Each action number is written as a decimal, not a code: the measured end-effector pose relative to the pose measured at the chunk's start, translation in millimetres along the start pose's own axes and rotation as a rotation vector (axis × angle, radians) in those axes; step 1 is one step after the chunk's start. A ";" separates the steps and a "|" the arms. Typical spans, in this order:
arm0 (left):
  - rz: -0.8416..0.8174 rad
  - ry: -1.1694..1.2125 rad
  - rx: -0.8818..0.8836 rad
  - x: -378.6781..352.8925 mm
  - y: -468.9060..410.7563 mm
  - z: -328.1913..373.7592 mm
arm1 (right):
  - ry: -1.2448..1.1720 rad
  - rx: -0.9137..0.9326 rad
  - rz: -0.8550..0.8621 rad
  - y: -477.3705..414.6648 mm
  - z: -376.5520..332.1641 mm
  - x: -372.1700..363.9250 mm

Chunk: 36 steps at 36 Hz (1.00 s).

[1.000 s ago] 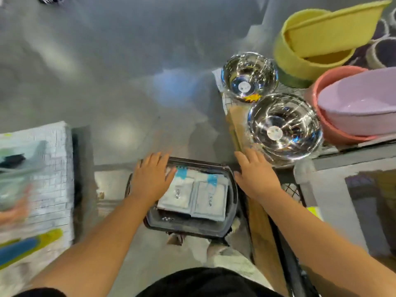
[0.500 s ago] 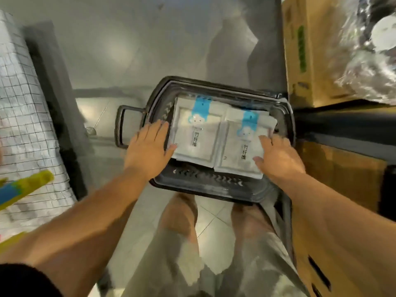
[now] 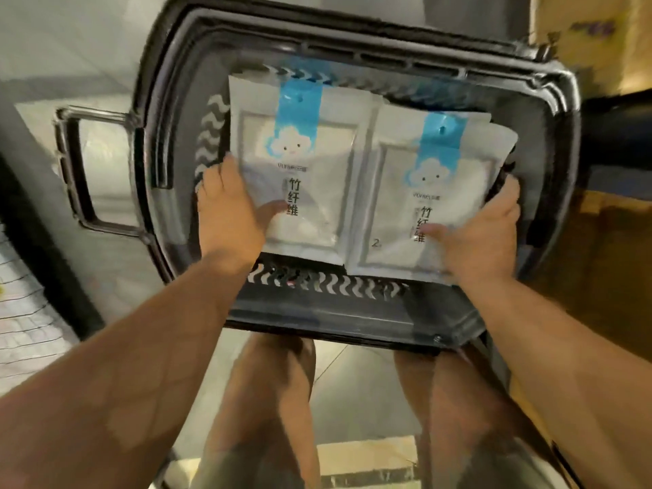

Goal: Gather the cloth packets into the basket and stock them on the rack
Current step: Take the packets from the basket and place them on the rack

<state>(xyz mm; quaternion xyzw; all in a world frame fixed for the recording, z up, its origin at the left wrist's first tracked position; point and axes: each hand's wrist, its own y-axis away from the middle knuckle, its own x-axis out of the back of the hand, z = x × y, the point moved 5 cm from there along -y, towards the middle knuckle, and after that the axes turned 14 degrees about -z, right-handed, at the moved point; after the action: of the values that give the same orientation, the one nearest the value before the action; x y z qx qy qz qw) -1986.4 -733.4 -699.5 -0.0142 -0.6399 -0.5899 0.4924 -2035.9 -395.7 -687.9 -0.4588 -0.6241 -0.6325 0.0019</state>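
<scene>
A dark plastic basket with a side handle sits on the floor below me. Two stacks of white cloth packets with blue cloud labels lie side by side in it. My left hand grips the left stack at its left edge, thumb on top and fingers hidden under it. At the right edge of the right stack, my right hand grips the same way, thumb lying on the top packet.
My bare knees show under the basket's near rim. A cardboard box stands at the upper right and a brown carton at the right. A white wire-grid surface lies at the far left.
The view has dropped close over the basket. Both hands went from resting flat at the packets' edges to gripping the two stacks, thumbs on top.
</scene>
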 end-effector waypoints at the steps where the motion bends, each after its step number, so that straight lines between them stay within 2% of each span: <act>1: 0.020 0.052 0.034 1.4 -0.2 0.8 | -0.014 -0.007 0.013 -1.3 0.6 1.3; 7: 0.084 0.347 0.273 15.5 3.6 -3.0 | -0.063 -0.034 0.064 6.6 1.6 12.1; 10: 0.025 0.395 0.323 17.6 10.7 -12.2 | -0.049 0.032 0.074 18.5 -1.6 24.1; 13: -0.002 0.419 0.237 28.4 29.4 -11.1 | -0.094 0.105 0.031 40.5 -8.7 39.4; 16: -0.044 0.393 0.116 47.8 57.2 -2.2 | -0.257 0.095 -0.051 72.8 -19.0 62.6; 20: -0.117 0.370 0.054 80.8 107.3 10.5 | -0.344 0.129 -0.124 120.5 -38.1 100.2; 28: -0.021 0.581 -0.094 197.3 207.6 42.4 | -0.439 0.303 -0.110 235.4 -99.2 182.0; 36: 0.220 0.693 -0.274 340.4 313.5 81.3 | -0.441 0.535 -0.025 347.2 -172.4 278.5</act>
<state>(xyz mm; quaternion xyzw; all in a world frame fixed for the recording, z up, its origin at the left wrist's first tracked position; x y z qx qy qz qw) -2023.6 -767.2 -232.3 0.0516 -0.3456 -0.5833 0.7332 -2097.1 -450.1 -217.6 -0.5600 -0.7587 -0.3321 -0.0204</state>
